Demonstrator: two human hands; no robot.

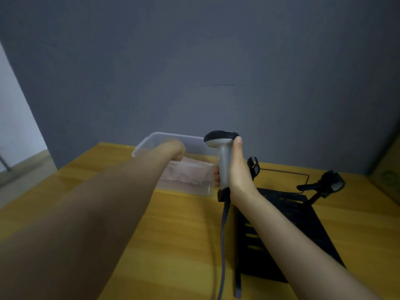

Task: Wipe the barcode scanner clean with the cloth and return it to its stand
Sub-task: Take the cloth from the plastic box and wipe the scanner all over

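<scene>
My right hand (236, 169) grips the grey handle of the barcode scanner (223, 146), held upright above the table with its black head pointing left. Its grey cable (223, 239) hangs down toward the front edge. My left hand (173, 151) reaches down into a clear plastic box (151, 140), where a pale pink cloth (188, 172) lies. The fingers are hidden inside the box and blurred, so I cannot tell whether they hold the cloth. A black stand (329, 180) with an empty cradle on a bent neck sits at the right.
The wooden table (173, 234) carries a black slotted plate (287, 230) under my right forearm. Another black clip-like holder (253, 166) stands behind my right hand. A cardboard box (387, 174) is at the far right. A grey wall rises close behind the table.
</scene>
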